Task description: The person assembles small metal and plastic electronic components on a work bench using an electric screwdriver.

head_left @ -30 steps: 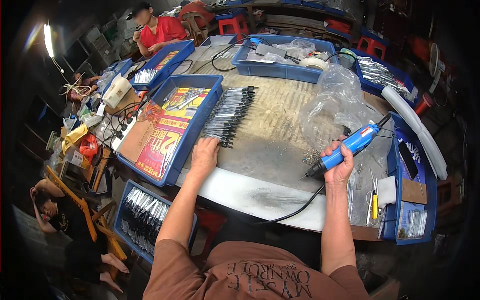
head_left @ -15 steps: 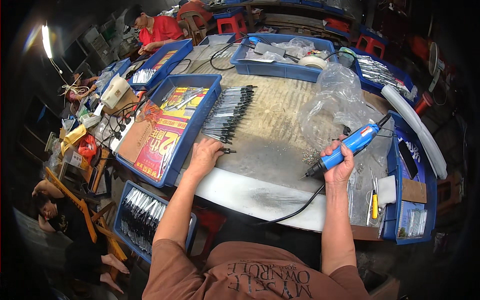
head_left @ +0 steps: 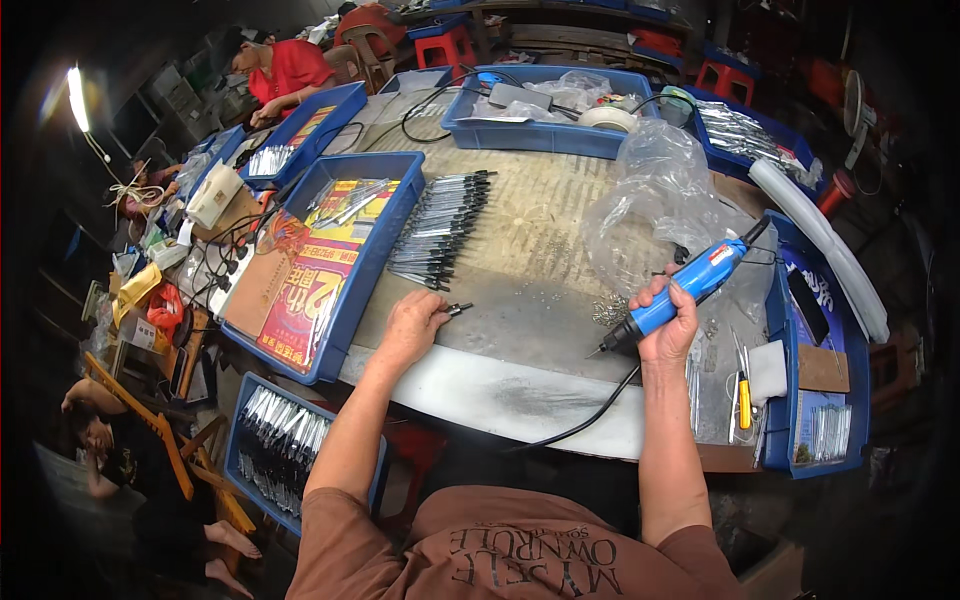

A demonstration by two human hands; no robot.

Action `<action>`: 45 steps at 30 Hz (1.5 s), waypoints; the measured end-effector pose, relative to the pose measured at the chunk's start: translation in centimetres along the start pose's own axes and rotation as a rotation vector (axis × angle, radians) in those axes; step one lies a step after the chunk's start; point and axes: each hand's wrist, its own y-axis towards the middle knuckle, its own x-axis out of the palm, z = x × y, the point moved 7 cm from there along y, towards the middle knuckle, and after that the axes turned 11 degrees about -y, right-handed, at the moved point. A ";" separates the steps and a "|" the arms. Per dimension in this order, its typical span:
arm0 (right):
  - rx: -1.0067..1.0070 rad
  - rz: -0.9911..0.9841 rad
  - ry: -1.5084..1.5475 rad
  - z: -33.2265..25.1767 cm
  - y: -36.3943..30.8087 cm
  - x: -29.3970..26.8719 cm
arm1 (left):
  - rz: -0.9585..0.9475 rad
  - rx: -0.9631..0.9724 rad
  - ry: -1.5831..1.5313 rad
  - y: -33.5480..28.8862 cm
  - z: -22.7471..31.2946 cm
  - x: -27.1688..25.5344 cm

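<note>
My left hand (head_left: 414,324) is closed near the table's front edge, and a short black-tipped end of a slim silver rod (head_left: 459,309) sticks out past its fingers. Most of that piece is hidden by the hand. Just beyond lies a row of similar slim silver rods with black ends (head_left: 440,225), side by side. My right hand (head_left: 668,325) is wrapped round a blue electric screwdriver (head_left: 708,270), whose black nose points down and left, its tip just above the table. Beside that nose is a small heap of tiny metal screws (head_left: 609,308).
Blue trays stand left (head_left: 411,190), back (head_left: 545,135) and right (head_left: 783,385). A lower tray (head_left: 240,465) holds many rods. Clear plastic bags (head_left: 650,185) lie behind the screwdriver, a yellow-handled tool (head_left: 744,402) near the right tray. A black cable (head_left: 590,420) crosses the front edge. Other people are nearby.
My left hand has drawn slightly away from the row, toward the front right, with the rod's black end now tilted up. My right hand keeps hold of the screwdriver. The whole view has shifted slightly.
</note>
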 end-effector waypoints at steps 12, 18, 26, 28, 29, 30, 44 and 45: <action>0.018 0.004 -0.013 0.2 0.1 -0.2 | -0.008 -0.048 0.061 1.8 2.4 3.2; 0.014 0.017 0.016 0.3 0.2 -0.3 | -0.030 0.067 0.183 2.9 4.4 4.4; 0.027 0.027 0.015 0.4 0.2 -0.4 | -0.120 0.099 0.269 2.8 4.9 5.3; 0.028 0.032 0.018 0.4 0.2 -0.4 | -0.121 0.096 0.240 2.6 4.9 5.2; 0.029 0.035 0.020 0.4 0.3 -0.5 | -0.119 0.092 0.209 2.5 4.8 5.2; 0.029 0.037 0.019 0.5 0.3 -0.5 | -0.121 0.093 0.208 2.4 4.7 5.2; 0.029 0.028 0.039 0.3 0.2 -0.3 | -0.030 0.086 0.042 1.9 4.2 4.7; 0.029 0.029 0.038 0.3 0.2 -0.3 | -0.031 0.086 0.041 1.9 4.1 4.8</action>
